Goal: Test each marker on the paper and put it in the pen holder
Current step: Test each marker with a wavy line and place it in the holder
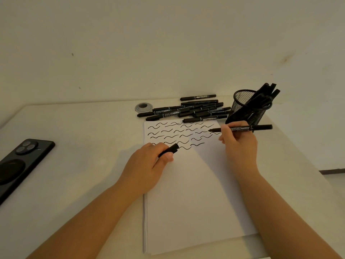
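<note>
Right hand (240, 144) gripping uncapped black "TWIN MARKER" felt pen (242, 128) by the barrel, tip pointing left, hovering at the right edge of the top rows of squiggles; cannot tell if tip touching sheet. Left hand (149, 165) curled round short black marker cap (170, 149), resting on the left part of white paper stack (196, 193), just under the lowest row of wavy black test strokes (179, 133). Hands apart, each clamped on its own piece.

Lying loose in a heap just beyond the paper's far edge: pile of capped black markers (188, 109), some crossing each other, one more sitting alone nearer the wall. Standing right of the heap, near the paper's far right corner: black wire-mesh pen holder (242, 107), carrying several black markers leaning right. Sitting left of the heap: round grey cable grommet (143, 107). Lying camera-side up at the left edge of pale tabletop (84, 146): black smartphone (20, 159)
</note>
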The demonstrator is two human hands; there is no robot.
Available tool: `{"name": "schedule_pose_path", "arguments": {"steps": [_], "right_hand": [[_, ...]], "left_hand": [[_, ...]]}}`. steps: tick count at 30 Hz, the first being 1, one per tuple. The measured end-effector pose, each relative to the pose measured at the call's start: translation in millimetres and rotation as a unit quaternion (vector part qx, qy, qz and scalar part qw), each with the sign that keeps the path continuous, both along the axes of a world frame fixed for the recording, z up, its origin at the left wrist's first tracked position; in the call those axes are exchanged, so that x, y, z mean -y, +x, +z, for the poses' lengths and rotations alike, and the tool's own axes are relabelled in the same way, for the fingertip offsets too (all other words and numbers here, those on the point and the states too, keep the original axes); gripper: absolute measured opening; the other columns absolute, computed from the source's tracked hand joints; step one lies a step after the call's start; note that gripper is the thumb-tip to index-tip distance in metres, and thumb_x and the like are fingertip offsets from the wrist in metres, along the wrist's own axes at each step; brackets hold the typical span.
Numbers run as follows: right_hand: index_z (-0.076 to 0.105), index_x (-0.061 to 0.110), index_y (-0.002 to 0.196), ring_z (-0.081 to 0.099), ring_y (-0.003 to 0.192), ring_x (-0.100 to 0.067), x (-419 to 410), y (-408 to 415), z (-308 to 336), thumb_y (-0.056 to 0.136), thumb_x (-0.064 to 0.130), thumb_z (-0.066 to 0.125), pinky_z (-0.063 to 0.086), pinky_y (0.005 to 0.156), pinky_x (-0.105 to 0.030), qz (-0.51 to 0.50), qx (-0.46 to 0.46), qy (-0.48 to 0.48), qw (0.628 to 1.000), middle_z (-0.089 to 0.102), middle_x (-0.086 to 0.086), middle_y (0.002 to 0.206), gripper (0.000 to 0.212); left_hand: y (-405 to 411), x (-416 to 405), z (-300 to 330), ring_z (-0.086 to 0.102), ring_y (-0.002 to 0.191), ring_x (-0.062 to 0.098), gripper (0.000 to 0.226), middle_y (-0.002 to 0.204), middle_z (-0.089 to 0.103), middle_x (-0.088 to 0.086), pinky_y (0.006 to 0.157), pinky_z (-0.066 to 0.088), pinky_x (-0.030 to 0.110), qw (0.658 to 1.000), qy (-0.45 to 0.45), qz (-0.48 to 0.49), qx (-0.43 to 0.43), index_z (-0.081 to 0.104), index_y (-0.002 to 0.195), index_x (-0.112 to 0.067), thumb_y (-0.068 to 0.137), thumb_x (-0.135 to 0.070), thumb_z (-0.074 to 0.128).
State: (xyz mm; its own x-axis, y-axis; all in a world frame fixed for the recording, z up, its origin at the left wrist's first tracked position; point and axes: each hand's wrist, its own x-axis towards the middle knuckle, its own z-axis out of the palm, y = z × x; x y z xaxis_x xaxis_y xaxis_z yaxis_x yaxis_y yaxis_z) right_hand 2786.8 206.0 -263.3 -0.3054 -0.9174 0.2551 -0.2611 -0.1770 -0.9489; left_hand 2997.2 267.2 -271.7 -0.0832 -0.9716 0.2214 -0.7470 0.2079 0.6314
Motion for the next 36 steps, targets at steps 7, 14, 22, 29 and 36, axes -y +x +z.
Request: {"name": "schedule_pose_path", "arguments": {"steps": [7,14,22,29,36], "right_hand": [[0.067,0.019,0.071,0.05,0.049,-0.011,-9,5,7,0.093,0.013,0.048,0.038,0.043,-0.021,0.235,0.229,0.064,0.942,0.058,-0.001,0.052,0.03],[0.066,0.022,0.066,0.052,0.047,-0.013,-13,11,6,0.092,0.01,0.045,0.039,0.043,-0.02,0.281,0.219,0.091,0.93,0.061,-0.005,0.052,0.035],[0.054,0.014,0.079,0.056,0.049,-0.013,-20,15,9,0.091,0.006,0.046,0.042,0.045,-0.02,0.308,0.171,0.097,0.931,0.066,-0.006,0.056,0.017],[0.06,0.015,0.078,0.06,0.055,-0.011,-24,16,9,0.087,0.005,0.056,0.047,0.051,-0.019,0.354,0.106,0.085,0.925,0.069,-0.004,0.063,0.015],[0.064,0.016,0.079,0.06,0.056,-0.009,-26,17,8,0.072,0.021,0.065,0.048,0.053,-0.019,0.384,0.115,0.069,0.913,0.068,-0.002,0.062,0.009]], "left_hand": [[2,2,-3,0.047,0.074,-0.001,0.022,0.078,0.064,-0.018,0.057,0.032,0.015,1.0,-0.016,-0.013,-0.008,0.058,0.088,-0.035,0.086,-0.044,0.038],[1,1,-4,0.048,0.072,0.001,0.027,0.075,0.061,-0.012,0.061,0.038,0.019,1.0,-0.012,-0.016,-0.012,0.06,0.088,-0.033,0.084,-0.047,0.038],[-2,-2,-1,0.046,0.075,-0.008,0.016,0.066,0.049,-0.02,0.061,0.032,0.008,0.999,-0.016,-0.038,-0.004,0.057,0.083,-0.038,0.085,-0.043,0.042],[-6,-5,4,0.048,0.061,0.002,0.011,0.059,0.052,-0.017,0.054,0.034,0.012,0.997,-0.024,-0.049,-0.05,0.049,0.08,-0.049,0.086,-0.041,0.044],[-9,-9,5,0.037,0.043,0.006,0.016,0.049,0.046,-0.013,0.043,0.026,0.013,0.991,-0.017,-0.037,-0.127,0.057,0.077,-0.033,0.086,-0.038,0.045]]}}
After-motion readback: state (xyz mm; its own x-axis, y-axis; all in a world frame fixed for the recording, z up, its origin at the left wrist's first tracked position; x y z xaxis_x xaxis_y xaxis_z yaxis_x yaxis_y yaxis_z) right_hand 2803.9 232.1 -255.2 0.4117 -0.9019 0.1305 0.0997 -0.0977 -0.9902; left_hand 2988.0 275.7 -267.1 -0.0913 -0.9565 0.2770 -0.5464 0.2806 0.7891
